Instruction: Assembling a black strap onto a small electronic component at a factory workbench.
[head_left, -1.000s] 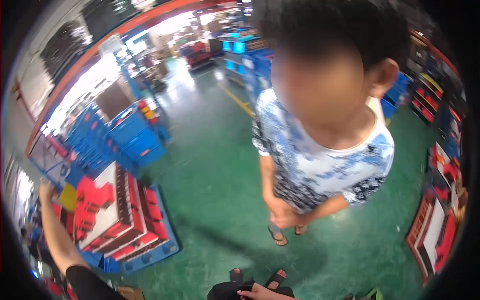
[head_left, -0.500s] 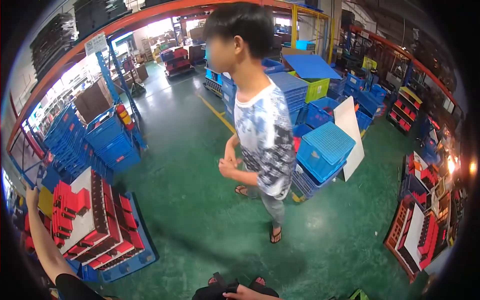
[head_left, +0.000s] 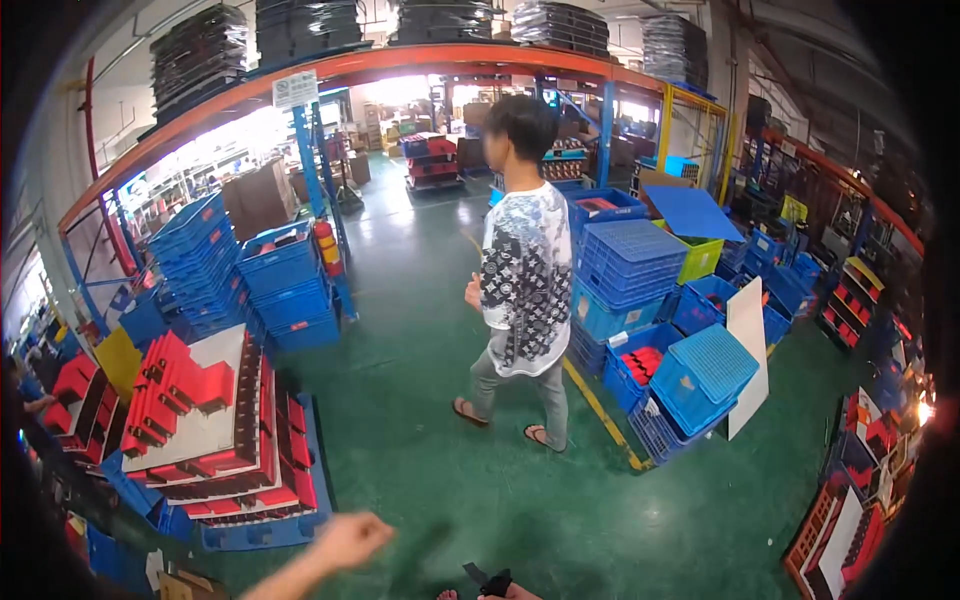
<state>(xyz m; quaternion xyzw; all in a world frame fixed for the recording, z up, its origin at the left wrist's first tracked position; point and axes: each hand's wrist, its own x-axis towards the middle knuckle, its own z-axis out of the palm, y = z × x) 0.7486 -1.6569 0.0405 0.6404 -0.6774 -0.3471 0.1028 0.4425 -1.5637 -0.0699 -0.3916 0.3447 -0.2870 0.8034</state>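
Note:
My left hand (head_left: 350, 538) reaches in from the lower edge over the green floor, blurred by motion. Its fingers look curled, but the smear hides how tightly, and no object shows in it. The closest thing to it is a stack of red parts (head_left: 205, 385) layered with white boards on a blue pallet (head_left: 265, 535). Only a sliver of my right hand (head_left: 518, 592) shows at the bottom edge, beside a black strap-like piece (head_left: 492, 582). Its fingers are mostly out of sight.
Another person (head_left: 525, 270) walks ahead, back partly turned. Blue crates (head_left: 290, 285) and a fire extinguisher (head_left: 328, 248) stand at the left. More crates (head_left: 705, 370) and a leaning white board (head_left: 747, 355) are on the right, by a yellow floor line (head_left: 605, 415). Red parts (head_left: 845, 540) lie lower right.
My left arm has come from the far left down to the lower middle. The other person has stepped farther away and turned. My view has shifted left and up; less of my right hand shows.

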